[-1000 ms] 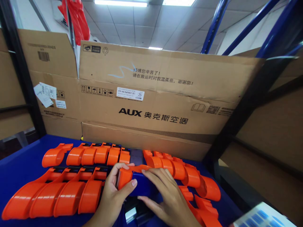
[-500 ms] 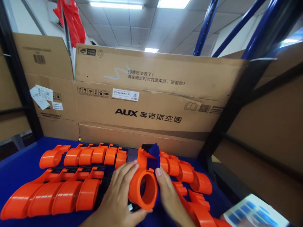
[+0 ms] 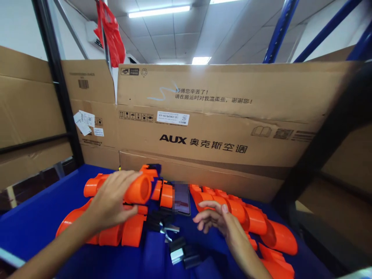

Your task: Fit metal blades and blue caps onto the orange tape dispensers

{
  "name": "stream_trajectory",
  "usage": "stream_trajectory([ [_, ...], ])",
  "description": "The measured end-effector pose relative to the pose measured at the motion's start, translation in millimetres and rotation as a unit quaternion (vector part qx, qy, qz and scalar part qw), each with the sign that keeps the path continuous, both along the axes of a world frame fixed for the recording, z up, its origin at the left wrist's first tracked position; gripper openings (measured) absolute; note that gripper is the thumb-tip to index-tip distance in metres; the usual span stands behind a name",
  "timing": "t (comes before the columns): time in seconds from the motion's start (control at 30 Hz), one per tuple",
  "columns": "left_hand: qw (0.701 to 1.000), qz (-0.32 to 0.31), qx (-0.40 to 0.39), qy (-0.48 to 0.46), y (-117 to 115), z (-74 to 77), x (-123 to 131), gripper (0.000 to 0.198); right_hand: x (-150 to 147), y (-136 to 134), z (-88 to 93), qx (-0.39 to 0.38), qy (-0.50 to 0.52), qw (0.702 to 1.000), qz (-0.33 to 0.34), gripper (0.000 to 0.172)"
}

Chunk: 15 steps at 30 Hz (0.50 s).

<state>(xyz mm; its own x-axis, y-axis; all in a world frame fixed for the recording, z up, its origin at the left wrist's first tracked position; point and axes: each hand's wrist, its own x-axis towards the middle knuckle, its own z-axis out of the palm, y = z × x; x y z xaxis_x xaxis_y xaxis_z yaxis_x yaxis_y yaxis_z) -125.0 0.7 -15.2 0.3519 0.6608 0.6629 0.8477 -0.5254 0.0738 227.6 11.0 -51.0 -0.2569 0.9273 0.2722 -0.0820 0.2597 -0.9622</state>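
My left hand (image 3: 112, 203) is wrapped round an orange plastic part (image 3: 141, 189) with a round, tube-like end and a dark blue piece at its top. It holds this part above the left rows of similar orange parts (image 3: 132, 230), hiding some of them. My right hand (image 3: 216, 219), with fingers apart and nothing in it, hovers beside the right rows of orange parts (image 3: 255, 219). Between the hands, several small black and silver pieces (image 3: 177, 254) lie on the blue surface (image 3: 180, 221); I cannot make out their kind.
A dark, flat, phone-like device (image 3: 182, 199) rests at the back centre. Behind it stands a cardboard panel (image 3: 203, 112) with printed text. Black posts (image 3: 62, 89) frame the sides, and a red bag (image 3: 112, 35) hangs at upper left.
My left hand has carried the orange part left, away from my right hand. My right hand has let go of it and opened. The small black and silver pieces have come into view.
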Motion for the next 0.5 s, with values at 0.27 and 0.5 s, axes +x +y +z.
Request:
stream_trajectory([
  [0.27,0.982,0.169,-0.065,0.045,36,22.1,-132,0.076,4,-3,0.6,0.021,0.004,1.0,-0.017,0.06],
  [0.5,0.971,0.159,-0.158,0.078,62,-12.1,-144,0.073,5,-2,1.8,0.015,0.013,1.0,-0.013,0.064],
])
